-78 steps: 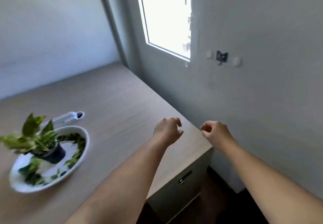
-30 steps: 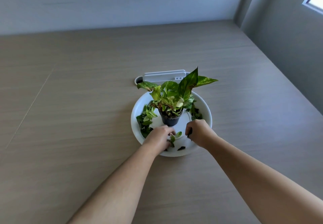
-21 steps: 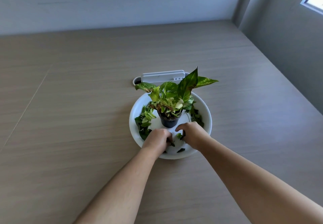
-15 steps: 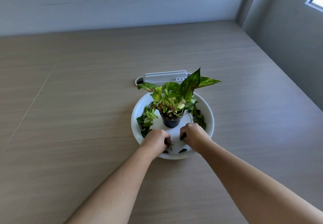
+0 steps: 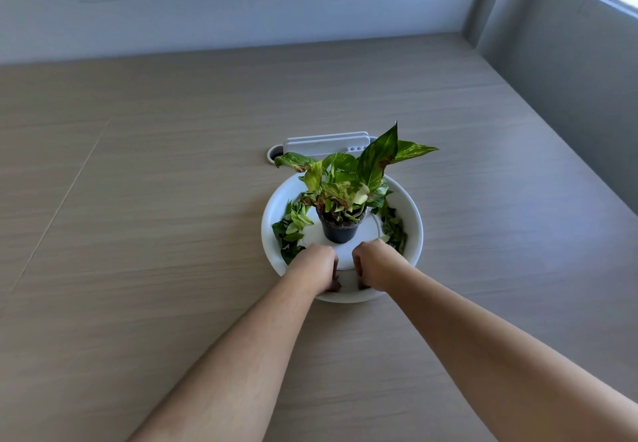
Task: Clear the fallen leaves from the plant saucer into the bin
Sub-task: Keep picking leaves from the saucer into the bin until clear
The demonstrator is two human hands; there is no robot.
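A white plant saucer [image 5: 415, 234] sits on the wooden desk. A small black pot [image 5: 338, 231] with a variegated green plant [image 5: 348, 182] stands at its middle. Fallen leaves lie in the saucer in a left pile [image 5: 291, 227] and a right pile [image 5: 393, 227]. My left hand [image 5: 316, 267] and my right hand [image 5: 374, 264] are both fisted over the saucer's near part, side by side in front of the pot. Small dark leaf bits show under the fingers of each. No bin is in view.
A white slotted desk insert with a round hole [image 5: 324, 142] lies just behind the saucer. The wooden desk [image 5: 155, 234] stretches wide to the left and front. A grey wall [image 5: 569, 96] borders its right edge, and a pale wall runs along the back.
My view swung from the desk's corner by the window back to the saucer. Both hands reached into it, closed on leaves near the front and drew slightly toward the near rim.
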